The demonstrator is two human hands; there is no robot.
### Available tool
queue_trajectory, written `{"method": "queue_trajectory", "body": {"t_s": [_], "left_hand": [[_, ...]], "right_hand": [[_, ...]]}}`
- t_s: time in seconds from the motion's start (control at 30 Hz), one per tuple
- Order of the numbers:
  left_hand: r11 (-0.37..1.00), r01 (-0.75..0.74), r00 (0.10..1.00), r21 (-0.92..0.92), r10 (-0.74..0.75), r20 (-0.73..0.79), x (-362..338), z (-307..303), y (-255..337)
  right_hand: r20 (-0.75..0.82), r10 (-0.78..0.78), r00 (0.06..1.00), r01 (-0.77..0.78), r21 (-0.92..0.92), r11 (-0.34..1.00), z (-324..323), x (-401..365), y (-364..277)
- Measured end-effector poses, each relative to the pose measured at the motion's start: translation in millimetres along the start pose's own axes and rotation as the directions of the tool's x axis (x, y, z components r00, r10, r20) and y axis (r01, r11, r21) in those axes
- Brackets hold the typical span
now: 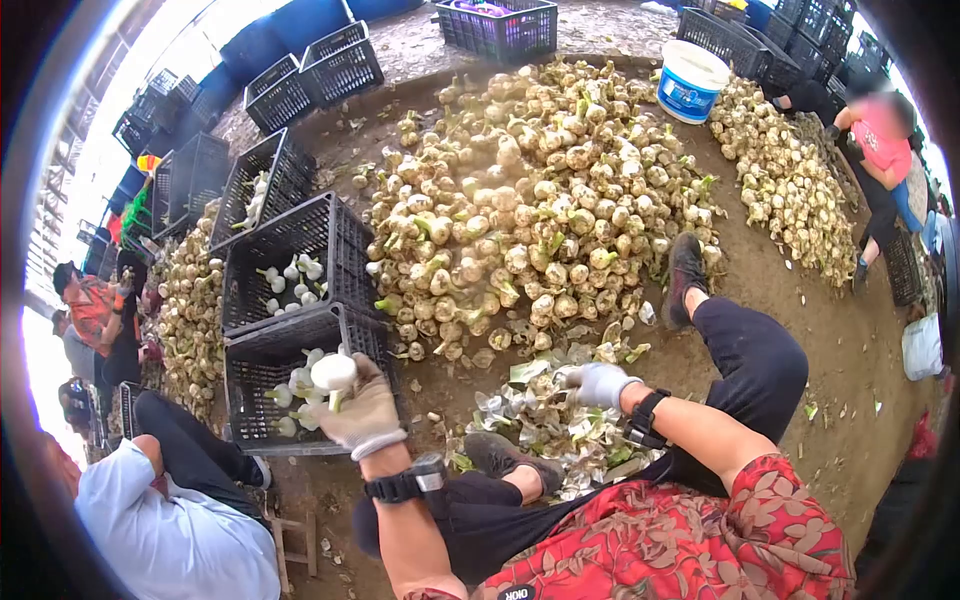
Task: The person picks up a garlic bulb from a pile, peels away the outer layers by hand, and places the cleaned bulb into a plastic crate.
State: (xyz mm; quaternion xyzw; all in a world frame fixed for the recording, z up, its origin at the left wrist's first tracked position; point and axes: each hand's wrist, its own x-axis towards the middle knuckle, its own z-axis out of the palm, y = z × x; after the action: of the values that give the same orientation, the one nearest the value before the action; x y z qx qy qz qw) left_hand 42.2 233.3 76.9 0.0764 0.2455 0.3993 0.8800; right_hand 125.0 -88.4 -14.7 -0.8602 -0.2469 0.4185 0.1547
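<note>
My left hand, in a dirty glove, is closed around a clean white garlic bulb with a short green stem. It is over the near side of a black plastic crate, where several white bulbs lie. My right hand, in a pale glove, is above a heap of garlic skins and leaf scraps between my feet. Its fingers look drawn together; whatever they may hold is too small to make out. A big pile of unpeeled garlic bulbs lies in front of me.
A second crate with white bulbs adjoins the first. A white and blue bucket stands behind the pile. At lower left sits a person in a light shirt; another in pink sits far right beside more garlic.
</note>
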Motion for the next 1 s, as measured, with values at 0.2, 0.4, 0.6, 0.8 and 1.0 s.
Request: {"method": "queue_trajectory", "body": {"t_s": [0.2, 0.4, 0.6, 0.8, 1.0], "left_hand": [[0.970, 0.156, 0.978, 0.187, -0.126, -0.165, -26, 11, -25], [0.799, 0.469, 0.883, 0.376, -0.439, -0.166, -37, 2, -69], [0.719, 0.477, 0.861, 0.506, -0.497, -0.105, -40, -8, -83], [0.149, -0.515, 0.746, 0.844, -0.406, 0.528, -59, -33, -118], [0.441, -0.361, 0.639, 0.821, -0.524, 0.563, -86, -40, -119]], "right_hand": [[-0.479, 0.221, 0.849, -0.230, 0.040, 0.972, -22, 77, 38], [-0.350, -0.165, 0.922, -0.014, -0.456, 0.890, -28, 163, 38], [-0.426, 0.043, 0.904, -0.019, 0.060, 0.998, -53, 151, 27], [-0.189, 0.129, 0.973, 0.195, 0.980, -0.037, -62, 30, -52], [-0.347, -0.027, 0.937, 0.343, 0.906, 0.247, -63, -63, -81]]}}
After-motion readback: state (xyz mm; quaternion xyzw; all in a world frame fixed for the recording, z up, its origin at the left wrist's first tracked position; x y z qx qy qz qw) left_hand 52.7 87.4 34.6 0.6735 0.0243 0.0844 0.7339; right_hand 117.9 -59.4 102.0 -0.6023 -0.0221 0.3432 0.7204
